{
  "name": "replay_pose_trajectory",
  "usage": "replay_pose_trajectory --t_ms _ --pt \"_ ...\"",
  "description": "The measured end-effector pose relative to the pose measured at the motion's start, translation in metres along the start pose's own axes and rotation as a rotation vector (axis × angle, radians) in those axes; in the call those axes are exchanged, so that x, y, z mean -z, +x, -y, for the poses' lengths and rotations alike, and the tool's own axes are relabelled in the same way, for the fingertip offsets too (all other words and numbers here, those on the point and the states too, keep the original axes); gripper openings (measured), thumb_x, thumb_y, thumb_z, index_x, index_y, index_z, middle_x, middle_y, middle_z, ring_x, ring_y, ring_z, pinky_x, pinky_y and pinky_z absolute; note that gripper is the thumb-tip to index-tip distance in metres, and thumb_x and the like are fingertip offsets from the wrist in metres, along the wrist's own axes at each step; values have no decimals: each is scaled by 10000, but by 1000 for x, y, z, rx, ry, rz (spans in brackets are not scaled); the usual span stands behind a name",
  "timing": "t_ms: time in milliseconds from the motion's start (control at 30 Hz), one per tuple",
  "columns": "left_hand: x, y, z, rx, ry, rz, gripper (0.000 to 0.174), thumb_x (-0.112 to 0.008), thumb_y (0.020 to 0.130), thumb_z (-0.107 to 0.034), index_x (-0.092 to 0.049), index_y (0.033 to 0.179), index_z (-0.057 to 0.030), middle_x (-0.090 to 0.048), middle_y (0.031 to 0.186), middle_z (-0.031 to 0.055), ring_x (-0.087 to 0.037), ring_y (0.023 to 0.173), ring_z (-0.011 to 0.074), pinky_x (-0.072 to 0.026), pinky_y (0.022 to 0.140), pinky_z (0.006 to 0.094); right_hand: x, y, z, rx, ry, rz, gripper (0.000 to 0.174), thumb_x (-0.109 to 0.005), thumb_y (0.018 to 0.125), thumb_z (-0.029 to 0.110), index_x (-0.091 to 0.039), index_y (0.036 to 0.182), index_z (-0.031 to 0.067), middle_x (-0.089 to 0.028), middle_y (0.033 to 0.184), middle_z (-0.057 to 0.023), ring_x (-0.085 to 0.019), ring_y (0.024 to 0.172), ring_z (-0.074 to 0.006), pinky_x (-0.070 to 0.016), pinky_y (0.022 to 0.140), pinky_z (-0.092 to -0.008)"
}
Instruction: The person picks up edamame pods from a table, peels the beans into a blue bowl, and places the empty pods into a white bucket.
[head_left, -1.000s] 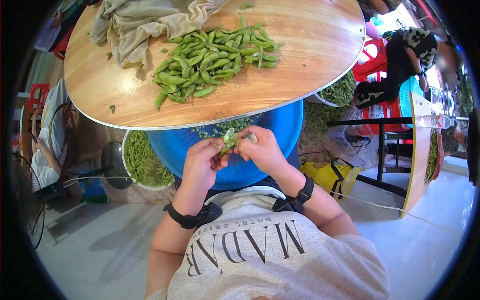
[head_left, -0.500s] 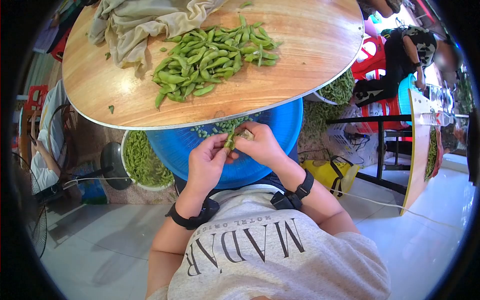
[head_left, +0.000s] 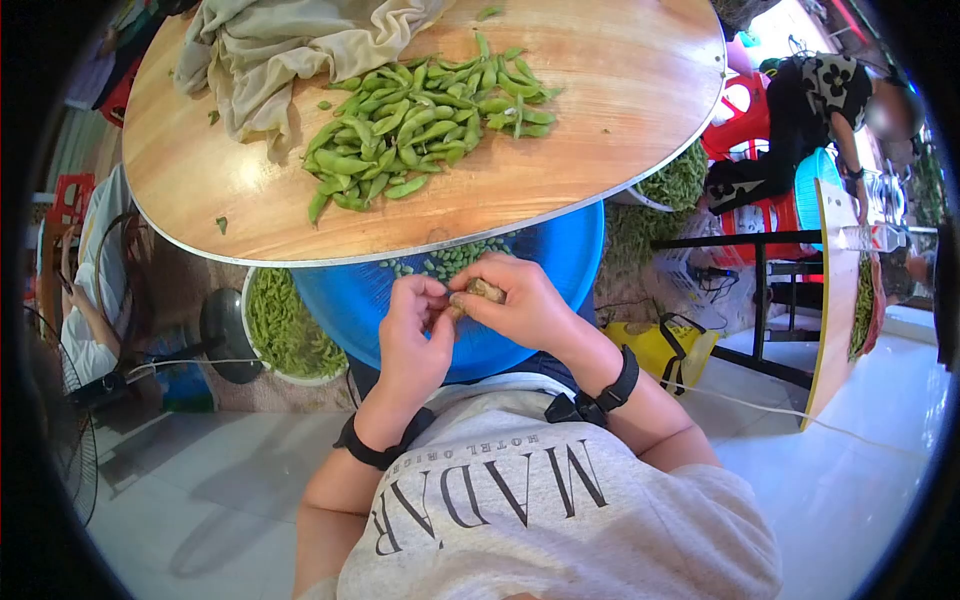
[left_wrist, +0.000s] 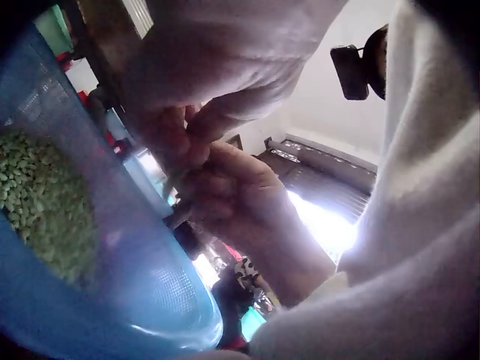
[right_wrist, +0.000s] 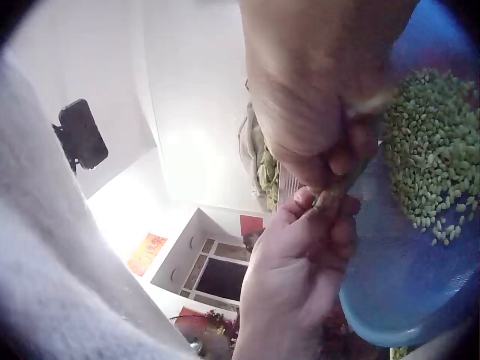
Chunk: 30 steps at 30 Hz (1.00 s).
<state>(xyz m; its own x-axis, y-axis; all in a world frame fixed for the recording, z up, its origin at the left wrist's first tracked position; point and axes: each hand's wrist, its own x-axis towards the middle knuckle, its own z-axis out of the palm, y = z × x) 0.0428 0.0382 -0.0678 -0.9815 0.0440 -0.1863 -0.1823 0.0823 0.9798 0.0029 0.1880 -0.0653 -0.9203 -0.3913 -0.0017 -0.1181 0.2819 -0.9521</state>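
My left hand point(head_left: 415, 325) and right hand point(head_left: 525, 300) meet over the near part of a blue basin point(head_left: 340, 310). Fingertips of both pinch a small bean pod point(head_left: 457, 310), mostly hidden by the fingers. A brownish, crumpled-looking piece point(head_left: 487, 290) shows at the right hand's thumb and forefinger; what it is cannot be made out. Below the hands, shelled green beans point(right_wrist: 435, 150) lie heaped in the basin. In the left wrist view the same beans point(left_wrist: 45, 202) sit left of the joined hands.
A wooden table point(head_left: 600, 120) overhangs the basin, bearing a pile of green pods point(head_left: 400, 130) and a crumpled cloth point(head_left: 270, 60). Left stands a white tub point(head_left: 290, 325) of green pods; right, a yellow bag point(head_left: 660, 345) and a board-topped stand point(head_left: 835, 290). Another person bends at far right.
The green pod, split wide with its pale inside showing a second ago, is now mostly covered by the fingers. Both hands have turned slightly, and the right fingers have shifted down and left.
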Motion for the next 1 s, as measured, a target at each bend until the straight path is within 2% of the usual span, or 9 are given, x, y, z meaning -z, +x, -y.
replay_pose_trajectory --t_ms 67,167,267,500,600,767,900,933,1000 --pt "1 -1 -6 22 -112 -15 232 -545 804 39 -381 949 -40 -526 790 53 -510 606 81 -438 513 197 0 -1 -1 -49 119 60 154 -629 781 124 -596 877 8 -577 743 -51 -541 656 -122 -440 569 -253" --pt "2 -2 -9 35 -234 -3 215 -549 808 20 -389 932 -52 -522 784 45 -501 595 77 -435 514 195 2 0 0 -309 431 146 150 -617 791 167 -583 849 33 -560 691 -16 -501 577 -81 -411 504 -221" --pt "4 -1 -10 36 -320 19 196 -558 810 -6 -401 915 -60 -526 765 45 -498 581 84 -426 510 196 2 -1 -2 -323 486 161 154 -611 808 181 -580 868 43 -540 686 19 -471 572 -37 -393 488 -188" --pt "12 4 5 80 -641 123 163 -549 826 -19 -427 926 -56 -555 780 58 -514 622 99 -427 546 209 -5 -1 -3 -350 635 125 168 -629 800 188 -575 871 45 -531 672 17 -455 557 -38 -383 482 -186" --pt "14 6 7 126 -664 121 169 -536 827 -5 -440 959 -47 -567 810 62 -519 631 101 -432 559 211 -8 -1 -2 -346 587 126 163 -626 798 183 -574 867 45 -525 663 16 -451 554 -40 -374 482 -187" --pt "14 -4 -5 115 -356 56 197 -545 813 8 -449 978 -43 -555 808 50 -535 654 103 -449 553 210 -5 -1 1 -336 551 168 119 -596 778 129 -578 850 35 -521 659 17 -449 554 -42 -365 484 -188" --pt "30 -14 -4 106 -133 14 188 -539 818 12 -479 993 -19 -559 857 50 -538 688 92 -463 571 212 -5 0 -4 -243 188 99 115 -573 729 69 -589 828 14 -563 708 -31 -506 616 -109 -429 562 -247" --pt "40 -19 -6 98 -58 -60 179 -540 817 10 -490 987 -18 -560 853 45 -537 680 88 -456 562 205 0 -1 -4 -49 16 30 139 -577 695 97 -599 821 42 -573 683 -122 -561 603 -243 -459 579 -322" --pt "67 -27 -6 95 54 -203 146 -538 820 5 -521 964 -13 -562 853 39 -534 676 79 -444 550 192 18 -3 4 73 -212 90 154 -585 699 112 -603 835 42 -580 705 -144 -570 642 -283 -462 608 -340"
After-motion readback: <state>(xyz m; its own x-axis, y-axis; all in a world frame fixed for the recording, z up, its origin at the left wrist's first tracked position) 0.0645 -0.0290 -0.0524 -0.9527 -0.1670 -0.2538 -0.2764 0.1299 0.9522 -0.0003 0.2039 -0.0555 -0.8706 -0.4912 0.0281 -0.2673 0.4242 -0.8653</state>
